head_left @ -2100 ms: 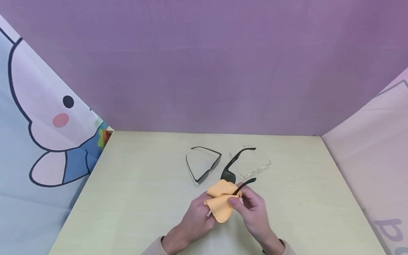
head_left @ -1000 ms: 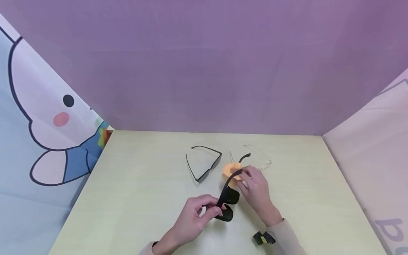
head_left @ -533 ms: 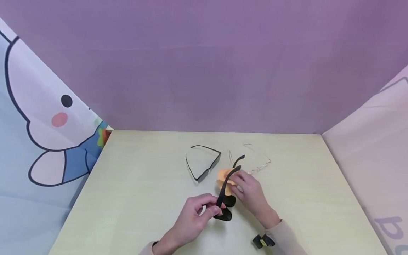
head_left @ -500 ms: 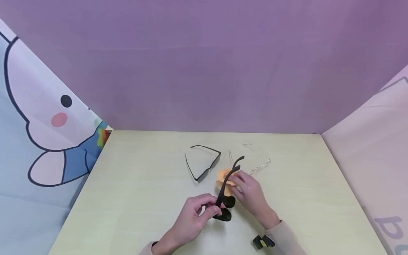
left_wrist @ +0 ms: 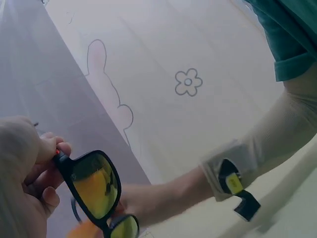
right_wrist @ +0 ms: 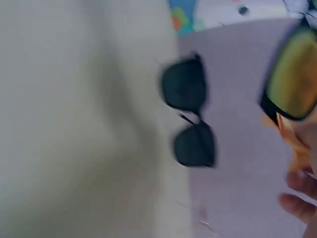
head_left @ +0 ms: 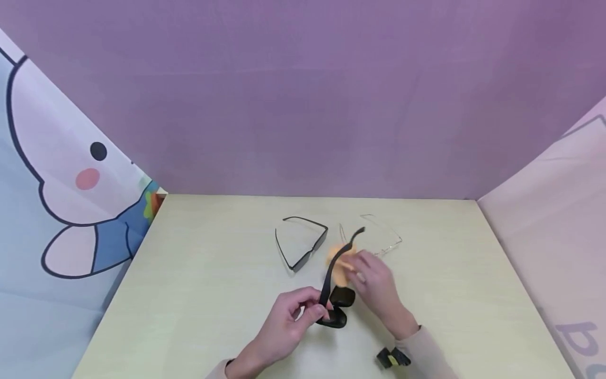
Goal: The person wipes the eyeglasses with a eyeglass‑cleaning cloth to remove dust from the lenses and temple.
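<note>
My left hand (head_left: 289, 321) pinches black-framed sunglasses (head_left: 343, 296) near one hinge, between thumb and fingertips. Their lenses look yellow and mirrored in the left wrist view, where the frame (left_wrist: 94, 183) hangs off the fingertips. Across from it, my right hand (head_left: 376, 279) grips a crumpled orange cloth (head_left: 340, 273) beside the far side of the sunglasses. The temple pieces point away from me and overlap the cloth; the far one is mostly hidden. In the right wrist view the cloth (right_wrist: 292, 144) lies right by the frame's corner (right_wrist: 270, 106), slightly blurred.
On the pale table (head_left: 199, 295) behind my hands lie dark sunglasses (head_left: 312, 250) with unfolded temples. To their right are thin, clear-lensed glasses (head_left: 388, 247), partly behind the right hand. A purple panel (head_left: 303, 105) closes off the back, with printed fabric (head_left: 71, 158) at the side.
Earlier both hands were together on the cloth around the sunglasses. Since then the left hand holds the frame alone, and the right hand, with the cloth, has moved to the far temple side, shifting slightly.
</note>
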Motion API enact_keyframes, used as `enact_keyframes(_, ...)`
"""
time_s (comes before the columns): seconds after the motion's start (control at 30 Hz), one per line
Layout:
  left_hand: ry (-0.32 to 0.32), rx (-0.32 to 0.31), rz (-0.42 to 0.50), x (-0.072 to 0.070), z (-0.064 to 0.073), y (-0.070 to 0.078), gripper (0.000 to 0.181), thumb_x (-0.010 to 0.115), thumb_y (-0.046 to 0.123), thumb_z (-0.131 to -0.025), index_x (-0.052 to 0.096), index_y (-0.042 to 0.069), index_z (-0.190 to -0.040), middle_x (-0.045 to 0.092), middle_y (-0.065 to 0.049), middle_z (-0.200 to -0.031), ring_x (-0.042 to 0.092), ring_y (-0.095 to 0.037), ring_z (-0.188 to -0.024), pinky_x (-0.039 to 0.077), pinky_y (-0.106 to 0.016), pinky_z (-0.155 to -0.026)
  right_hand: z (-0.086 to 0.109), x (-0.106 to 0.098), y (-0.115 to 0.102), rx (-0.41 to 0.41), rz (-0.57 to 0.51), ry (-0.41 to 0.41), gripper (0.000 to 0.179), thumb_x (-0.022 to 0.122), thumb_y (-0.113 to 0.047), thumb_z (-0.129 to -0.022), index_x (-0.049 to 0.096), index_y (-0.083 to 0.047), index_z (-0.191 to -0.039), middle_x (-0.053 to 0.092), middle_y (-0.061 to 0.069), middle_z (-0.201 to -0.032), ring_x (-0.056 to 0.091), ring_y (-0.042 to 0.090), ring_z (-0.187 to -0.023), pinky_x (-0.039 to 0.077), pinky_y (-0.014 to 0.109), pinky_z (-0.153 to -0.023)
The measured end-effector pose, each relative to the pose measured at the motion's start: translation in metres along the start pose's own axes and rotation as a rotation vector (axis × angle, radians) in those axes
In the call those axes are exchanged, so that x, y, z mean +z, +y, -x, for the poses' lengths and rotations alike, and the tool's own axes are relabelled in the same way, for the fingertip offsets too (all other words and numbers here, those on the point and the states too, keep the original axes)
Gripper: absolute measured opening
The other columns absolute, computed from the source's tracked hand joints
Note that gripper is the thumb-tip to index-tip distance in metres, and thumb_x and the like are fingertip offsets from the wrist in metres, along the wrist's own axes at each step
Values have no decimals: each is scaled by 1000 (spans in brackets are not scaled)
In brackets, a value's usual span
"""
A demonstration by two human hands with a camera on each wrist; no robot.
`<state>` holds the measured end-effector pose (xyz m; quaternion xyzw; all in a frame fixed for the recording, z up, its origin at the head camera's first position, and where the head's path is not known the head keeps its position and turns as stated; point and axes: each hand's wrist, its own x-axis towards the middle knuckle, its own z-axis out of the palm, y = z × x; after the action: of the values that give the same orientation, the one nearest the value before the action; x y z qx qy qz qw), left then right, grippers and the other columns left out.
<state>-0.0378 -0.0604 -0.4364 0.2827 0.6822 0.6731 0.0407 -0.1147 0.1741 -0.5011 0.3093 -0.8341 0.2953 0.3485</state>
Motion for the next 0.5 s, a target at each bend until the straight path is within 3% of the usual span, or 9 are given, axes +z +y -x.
enact_keyframes(0.07, 1, -15, 18, 0, 0, -1, 11, 58, -1, -101, 70, -1, -101, 70, -16, -83, 61, -5, -80, 52, -24, -73, 6, 4, -4, -4, -37, -80, 27, 79, -9, -83, 76, -8, -109, 66, 0, -89, 59, 12, -71, 51, 20, -62)
enact_keyframes(0.13, 3, -45, 35, 0, 0, -1, 12, 57, 1, -102, 69, -2, -101, 70, -18, -84, 61, -5, -80, 52, -23, -73, 7, 4, -3, 12, -33, -96, 27, 80, -11, -84, 77, -9, -110, 65, -1, -88, 57, 10, -71, 49, 19, -62)
enact_keyframes(0.27, -1, -105, 62, 1, 2, -1, 13, 58, 4, -103, 69, -3, -101, 69, -20, -83, 61, -2, -80, 50, -20, -71, -10, -4, 7, 50, 44, 54, 19, 72, -19, -94, 76, -5, -108, 67, 4, -84, 59, 16, -67, 51, 27, -58)
enact_keyframes(0.37, -6, -109, 61, 2, 3, -1, 13, 58, 5, -103, 69, -2, -101, 70, -20, -83, 60, -2, -80, 50, -21, -72, -20, -9, 12, 79, 95, 163, 25, 66, -26, -101, 77, -4, -106, 67, 8, -82, 59, 20, -64, 50, 31, -55)
enact_keyframes(0.43, -3, -87, 49, 2, 3, -1, 12, 59, 4, -103, 70, 0, -101, 70, -18, -83, 60, -3, -80, 50, -22, -73, -19, -9, 11, 80, 82, 157, 24, 67, -25, -101, 77, -4, -106, 67, 8, -82, 58, 19, -64, 50, 30, -55)
enact_keyframes(0.5, 1, -65, 42, 1, 2, -1, 12, 58, 3, -102, 69, 0, -101, 70, -17, -83, 59, -3, -80, 50, -23, -73, -13, -6, 7, 57, 39, 83, 20, 69, -21, -98, 76, -4, -107, 68, 6, -84, 61, 17, -66, 52, 26, -58)
